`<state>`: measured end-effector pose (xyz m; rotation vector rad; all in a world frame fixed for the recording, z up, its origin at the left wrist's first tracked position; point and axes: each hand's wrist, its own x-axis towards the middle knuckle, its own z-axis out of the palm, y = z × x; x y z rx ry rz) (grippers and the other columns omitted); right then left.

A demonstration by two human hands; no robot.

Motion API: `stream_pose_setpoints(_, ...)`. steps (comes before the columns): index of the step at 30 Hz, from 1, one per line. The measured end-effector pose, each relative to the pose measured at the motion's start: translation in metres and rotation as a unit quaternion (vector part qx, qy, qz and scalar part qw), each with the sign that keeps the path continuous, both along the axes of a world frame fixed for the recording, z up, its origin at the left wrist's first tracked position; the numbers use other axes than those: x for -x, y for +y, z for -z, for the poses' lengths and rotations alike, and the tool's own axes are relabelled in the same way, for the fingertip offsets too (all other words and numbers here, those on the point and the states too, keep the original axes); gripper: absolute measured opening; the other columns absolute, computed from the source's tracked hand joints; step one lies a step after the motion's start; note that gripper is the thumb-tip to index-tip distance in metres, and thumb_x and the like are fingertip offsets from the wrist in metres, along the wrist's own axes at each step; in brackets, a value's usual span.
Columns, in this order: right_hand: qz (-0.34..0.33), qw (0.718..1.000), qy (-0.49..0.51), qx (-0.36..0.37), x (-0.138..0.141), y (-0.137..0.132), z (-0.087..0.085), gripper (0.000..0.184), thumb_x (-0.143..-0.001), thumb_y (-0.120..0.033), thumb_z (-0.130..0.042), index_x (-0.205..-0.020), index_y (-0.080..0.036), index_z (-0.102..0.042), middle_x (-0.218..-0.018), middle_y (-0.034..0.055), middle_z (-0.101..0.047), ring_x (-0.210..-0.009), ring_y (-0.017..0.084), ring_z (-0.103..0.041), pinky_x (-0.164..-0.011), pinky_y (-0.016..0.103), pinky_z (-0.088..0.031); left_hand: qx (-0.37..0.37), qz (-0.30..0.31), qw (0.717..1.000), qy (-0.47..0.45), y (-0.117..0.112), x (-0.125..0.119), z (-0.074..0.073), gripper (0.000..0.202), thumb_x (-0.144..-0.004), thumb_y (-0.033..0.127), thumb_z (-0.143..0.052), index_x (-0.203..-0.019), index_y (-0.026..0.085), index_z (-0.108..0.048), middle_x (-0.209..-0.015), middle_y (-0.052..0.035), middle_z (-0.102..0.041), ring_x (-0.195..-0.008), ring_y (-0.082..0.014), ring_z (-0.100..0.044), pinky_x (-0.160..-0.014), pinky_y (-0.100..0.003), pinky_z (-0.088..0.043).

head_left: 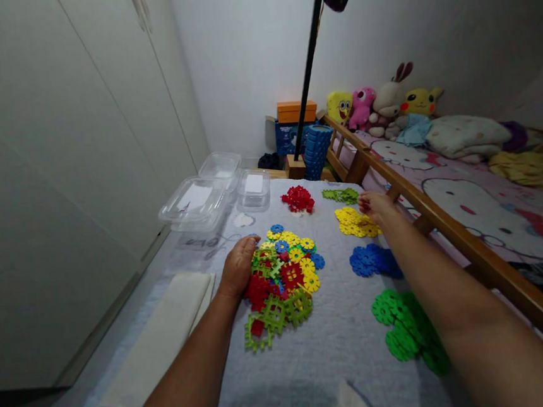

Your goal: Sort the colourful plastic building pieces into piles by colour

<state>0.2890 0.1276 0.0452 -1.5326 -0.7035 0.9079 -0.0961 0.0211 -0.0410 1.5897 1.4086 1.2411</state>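
- A head-camera view looks down on a pale quilted cloth (332, 356) strewn with flat, toothed plastic building pieces.
- The person's left hand (239, 264) rests palm down at the left edge of the mixed pile (282, 278), a jumble of red, yellow, blue and green pieces. Its fingers are curled onto the pieces; whether they pinch one cannot be told.
- The right hand (376, 207) reaches forward, fingertips dipped to the far edge of the yellow heap (352, 223). Any piece in its grip is hidden.
- Single-colour heaps surround it: a red heap (298, 199) and a light green heap (341, 194) beyond, a blue heap (370, 261) and a dark green heap (406, 328) nearer the person.
- Judged from this layout, good handling means lowering yellow pieces onto the heap's middle, since the light green heap lies just beside it.
- In the mixed pile, many pieces look interlocked, so a light lift of one top piece would disturb the rest least.
- Clear lidded tubs (195, 200) stand at the cloth's far left; a wooden bed rail (449, 229) borders the right.
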Motion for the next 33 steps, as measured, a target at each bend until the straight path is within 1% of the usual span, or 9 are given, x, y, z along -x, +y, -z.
stream_pose_setpoints(2,-0.024,0.999,-0.012,0.025,0.020,-0.011,0.002,0.014,-0.076,-0.006,-0.064,-0.081,-0.018,-0.059,-0.063,-0.0031,-0.060,-0.051,0.008,-0.053,-0.046,0.017,-0.043,0.004,0.001,1.000,-0.007,0.000,-0.001,0.000,0.058,-0.097,0.062,-0.037,-0.110,0.018,-0.072,-0.114,-0.0107,-0.074,-0.110,-0.0274,-0.066,-0.104,-0.044,-0.048)
stream_pose_setpoints(5,-0.171,0.981,-0.088,0.036,0.061,-0.035,0.010,0.012,-0.073,-0.010,-0.065,-0.083,-0.017,-0.063,-0.070,-0.0007,-0.066,-0.057,0.010,-0.058,-0.051,0.020,-0.045,0.004,-0.001,1.000,-0.017,-0.001,-0.002,-0.002,0.056,-0.097,0.061,-0.037,-0.109,0.019,-0.072,-0.115,-0.0106,-0.074,-0.110,-0.0271,-0.066,-0.103,-0.043,-0.049)
stream_pose_setpoints(8,-0.369,0.899,-0.236,0.007,0.101,-0.061,0.021,0.009,-0.075,-0.015,-0.066,-0.083,-0.017,-0.070,-0.073,-0.0004,-0.068,-0.066,0.012,-0.059,-0.059,0.022,-0.045,0.002,-0.006,1.000,-0.026,-0.001,-0.003,-0.004,0.057,-0.096,0.061,-0.037,-0.109,0.017,-0.071,-0.114,-0.0116,-0.074,-0.110,-0.0271,-0.066,-0.103,-0.043,-0.049)
stream_pose_setpoints(10,-0.430,0.832,-0.350,-0.007,0.121,-0.076,0.026,0.008,-0.076,-0.014,-0.065,-0.081,-0.017,-0.072,-0.075,0.0003,-0.068,-0.069,0.013,-0.058,-0.065,0.024,-0.044,-0.001,-0.012,0.999,-0.032,-0.001,-0.003,-0.005,0.058,-0.096,0.062,-0.037,-0.109,0.017,-0.071,-0.114,-0.0121,-0.074,-0.110,-0.0271,-0.066,-0.103,-0.043,-0.049)
stream_pose_setpoints(12,-0.444,0.786,-0.430,-0.026,0.136,-0.087,0.030,0.012,-0.079,-0.014,-0.066,-0.085,-0.016,-0.075,-0.083,0.0027,-0.070,-0.074,0.014,-0.059,-0.070,0.025,-0.044,-0.004,-0.014,0.999,-0.034,0.000,-0.002,-0.004,0.057,-0.096,0.061,-0.036,-0.108,0.017,-0.071,-0.114,-0.0119,-0.074,-0.110,-0.0268,-0.067,-0.102,-0.042,-0.050)
stream_pose_setpoints(15,-0.449,0.753,-0.477,-0.063,0.149,-0.097,0.031,0.019,-0.083,-0.018,-0.069,-0.100,-0.017,-0.076,-0.096,0.0064,-0.070,-0.085,0.017,-0.060,-0.079,0.027,-0.045,-0.008,-0.014,0.999,-0.033,0.001,-0.002,-0.003,0.056,-0.096,0.061,-0.037,-0.108,0.018,-0.072,-0.113,-0.0111,-0.074,-0.109,-0.0261,-0.067,-0.101,-0.041,-0.050)
stream_pose_setpoints(21,-0.455,0.737,-0.488,-0.103,0.172,-0.098,0.034,0.027,-0.085,-0.022,-0.073,-0.112,-0.018,-0.074,-0.100,0.0064,-0.065,-0.095,0.019,-0.059,-0.089,0.031,-0.044,-0.001,-0.030,0.998,-0.062,0.001,-0.002,-0.001,0.061,-0.096,0.065,-0.036,-0.108,0.017,-0.071,-0.112,-0.0118,-0.074,-0.105,-0.0257,-0.067,-0.097,-0.041,-0.052)
stream_pose_setpoints(28,-0.481,0.692,-0.529,-0.096,0.197,-0.090,0.035,0.014,-0.084,-0.012,-0.069,-0.094,-0.019,-0.077,-0.091,0.0049,-0.061,-0.090,0.020,-0.055,-0.084,0.030,-0.042,0.006,-0.034,0.996,-0.083,0.001,-0.002,-0.002,0.064,-0.094,0.069,-0.035,-0.108,0.017,-0.070,-0.111,-0.0119,-0.074,-0.104,-0.0254,-0.067,-0.096,-0.040,-0.051)
stream_pose_setpoints(33,-0.478,0.680,-0.546,-0.106,0.198,-0.090,0.035,0.017,-0.085,-0.013,-0.068,-0.099,-0.019,-0.077,-0.095,0.0069,-0.060,-0.093,0.022,-0.055,-0.086,0.032,-0.042,0.002,-0.034,0.997,-0.072,0.001,-0.002,-0.002,0.062,-0.095,0.068,-0.035,-0.107,0.017,-0.070,-0.112,-0.0114,-0.074,-0.105,-0.0252,-0.067,-0.098,-0.040,-0.051)
